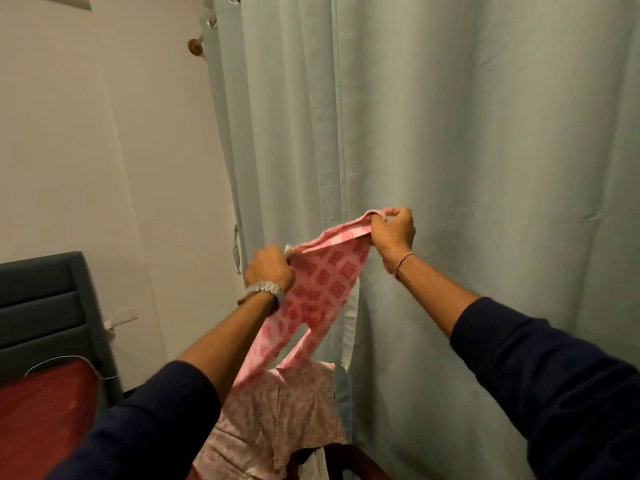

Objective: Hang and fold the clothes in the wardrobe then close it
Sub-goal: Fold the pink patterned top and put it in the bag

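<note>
While I face the pale grey-green curtain [450,133], my left hand [270,268] and right hand [393,232] each grip the pink cloth garment with red square prints [322,285] — stretched mid-frame, its lower end hanging down.

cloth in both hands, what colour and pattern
Pink cloth with darker pink-red square motifs; the head view shows it.

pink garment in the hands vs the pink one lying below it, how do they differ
The held pink garment has bold red square motifs; the lower floral garment has a fine, pale, small-scale print. The held one is stretched in the air between the left hand and right hand, each gripping its top edge; the lower one lies crumpled and untouched by either hand. Both are pink patterned cloth.
</note>
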